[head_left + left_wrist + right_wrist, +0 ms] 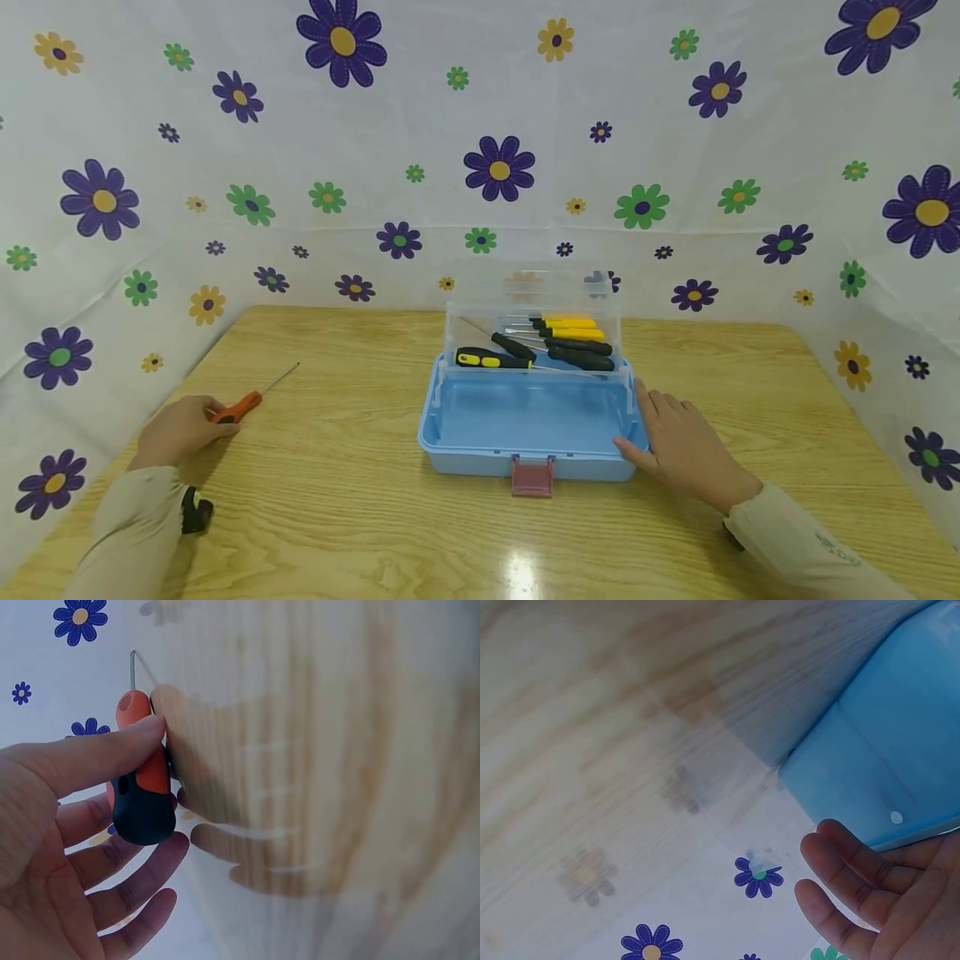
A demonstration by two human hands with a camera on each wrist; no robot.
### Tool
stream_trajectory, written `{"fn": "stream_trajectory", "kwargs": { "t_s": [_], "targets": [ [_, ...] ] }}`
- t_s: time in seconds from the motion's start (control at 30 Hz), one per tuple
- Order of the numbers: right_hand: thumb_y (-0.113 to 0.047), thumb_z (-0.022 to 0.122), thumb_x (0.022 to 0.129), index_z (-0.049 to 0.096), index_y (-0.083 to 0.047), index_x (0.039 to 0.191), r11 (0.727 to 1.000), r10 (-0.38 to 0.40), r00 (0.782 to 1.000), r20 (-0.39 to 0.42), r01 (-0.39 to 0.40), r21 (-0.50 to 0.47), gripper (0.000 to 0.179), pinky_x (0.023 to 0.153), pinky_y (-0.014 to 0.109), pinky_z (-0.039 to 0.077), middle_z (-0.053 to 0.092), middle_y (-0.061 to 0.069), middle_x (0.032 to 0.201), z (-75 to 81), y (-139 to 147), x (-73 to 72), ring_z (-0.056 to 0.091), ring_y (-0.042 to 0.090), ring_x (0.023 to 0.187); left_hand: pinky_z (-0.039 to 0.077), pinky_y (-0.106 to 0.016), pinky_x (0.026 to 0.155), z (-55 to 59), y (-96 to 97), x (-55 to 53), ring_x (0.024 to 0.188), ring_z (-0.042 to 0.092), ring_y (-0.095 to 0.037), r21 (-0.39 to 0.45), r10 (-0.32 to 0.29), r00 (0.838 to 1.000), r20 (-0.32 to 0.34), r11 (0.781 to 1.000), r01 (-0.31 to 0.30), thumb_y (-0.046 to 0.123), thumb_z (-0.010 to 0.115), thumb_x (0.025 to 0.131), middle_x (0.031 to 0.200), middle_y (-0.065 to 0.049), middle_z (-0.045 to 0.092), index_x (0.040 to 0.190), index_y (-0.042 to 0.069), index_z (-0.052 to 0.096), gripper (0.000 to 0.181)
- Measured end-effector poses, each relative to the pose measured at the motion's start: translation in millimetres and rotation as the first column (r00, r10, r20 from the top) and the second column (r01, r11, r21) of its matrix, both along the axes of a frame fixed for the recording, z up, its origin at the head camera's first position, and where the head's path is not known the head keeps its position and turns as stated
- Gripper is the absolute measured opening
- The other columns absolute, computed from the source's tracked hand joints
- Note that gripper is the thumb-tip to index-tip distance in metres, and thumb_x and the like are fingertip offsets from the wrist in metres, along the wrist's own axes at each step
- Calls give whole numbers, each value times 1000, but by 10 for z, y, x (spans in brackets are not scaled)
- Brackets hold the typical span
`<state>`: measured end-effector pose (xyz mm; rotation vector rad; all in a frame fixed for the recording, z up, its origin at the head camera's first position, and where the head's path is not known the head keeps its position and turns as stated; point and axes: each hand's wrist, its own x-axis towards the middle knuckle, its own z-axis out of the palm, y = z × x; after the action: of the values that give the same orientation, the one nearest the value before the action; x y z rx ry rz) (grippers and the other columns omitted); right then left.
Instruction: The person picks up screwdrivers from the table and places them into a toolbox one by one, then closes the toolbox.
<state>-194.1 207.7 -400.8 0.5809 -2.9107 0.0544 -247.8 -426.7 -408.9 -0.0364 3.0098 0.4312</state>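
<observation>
On the left of the table, my left hand (176, 427) pinches a screwdriver (239, 408) by its orange and black handle, between thumb and index finger. Its thin metal shaft points away to the right, close over the wood. In the left wrist view the other fingers are loosely bent below the handle (150, 802). My right hand (686, 446) rests at the right end of a light blue toolbox (468, 461), thumb across the rim and fingers relaxed along the outer side. The toolbox lid is up, and its front compartment shows a bare blue floor.
Several screwdrivers with yellow and black handles lie in a clear tray (450, 321) at the back of the toolbox. A pink latch (532, 477) hangs at its front. Behind the wooden table (337, 517) stands a white flowered cloth (420, 108).
</observation>
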Motion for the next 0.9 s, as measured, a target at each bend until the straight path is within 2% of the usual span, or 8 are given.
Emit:
{"fn": "stream_trajectory", "kwargs": {
  "t_s": [0.1,0.33,0.53,0.67,0.77,0.9],
  "targets": [
    [-53,52,89,35,11,139,1000,4,1000,-6,-4,-1,82,91,53,47,57,25,123,-2,3,-1,57,38,109,43,-31,55,16,10,4,68,59,-19,0,10,1000,2,1000,-10,39,73,79,85,-17,68,100,-6,64,51],
    [-54,52,89,35,10,139,1000,1,1000,-5,-1,2,83,91,53,47,57,25,123,-19,10,-7,57,38,109,43,-30,56,29,28,-10,72,61,-23,5,26,1000,-9,1000,-25,39,75,76,96,-24,67,102,-5,65,52],
    [-54,52,89,34,10,139,1000,0,1000,2,0,-4,83,92,54,46,56,25,124,-20,11,-5,56,38,110,38,-27,54,2,67,-18,67,54,-17,49,32,999,-39,998,-30,36,75,77,85,-15,68,101,-2,66,46],
    [-53,52,89,34,10,139,1000,1,1000,4,-1,-9,83,92,54,46,56,25,124,-22,14,-7,56,38,110,36,-27,54,37,162,-19,66,51,-16,74,43,997,-67,997,-38,34,74,78,83,-10,67,101,0,67,42],
    [-53,52,89,34,10,139,1000,3,1000,0,-3,-9,83,92,54,46,56,25,124,-21,15,-7,56,38,110,38,-27,57,79,250,-29,72,57,-21,86,55,995,-88,995,-47,36,74,78,91,-17,68,107,-1,66,48],
    [-52,53,89,35,11,139,1000,6,1000,-11,-6,-6,82,91,53,47,57,25,123,-22,17,-8,57,38,109,41,-28,58,122,345,-72,78,61,-25,87,35,990,-133,996,-23,38,73,79,100,-22,67,110,-2,65,52]
  ]
}}
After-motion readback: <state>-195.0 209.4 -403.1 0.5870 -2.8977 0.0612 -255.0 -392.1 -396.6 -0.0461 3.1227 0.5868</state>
